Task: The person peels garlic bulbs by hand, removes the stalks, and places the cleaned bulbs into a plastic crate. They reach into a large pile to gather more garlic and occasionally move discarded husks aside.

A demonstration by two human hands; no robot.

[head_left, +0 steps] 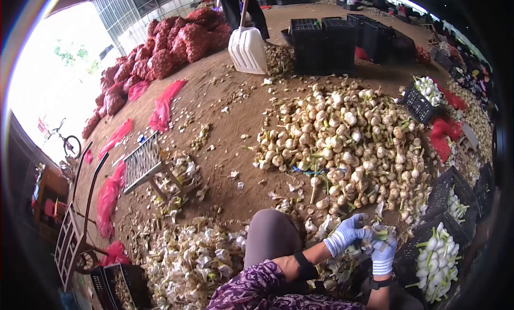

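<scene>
Both my hands wear white-and-blue striped gloves and meet low on the right. My left hand [347,236] has its fingers curled in at one side of a garlic bulb [381,235], which shows a pale green part. From below, my right hand [383,255] grips the same bulb; the fingers partly cover it. Just beyond lies a large heap of unpeeled garlic bulbs [348,139]. Beside my right hand, a black crate [409,262] holds peeled white garlic [438,262] with green stems. Loose garlic skins [187,262] are piled left of my knee.
A slatted wooden stool [143,161] and a hand cart [69,240] stand left. Red net sacks [160,61] are stacked at the back. A person there holds a white shovel [248,50], near stacked black crates [324,47]. Another crate of peeled garlic [420,104] sits right.
</scene>
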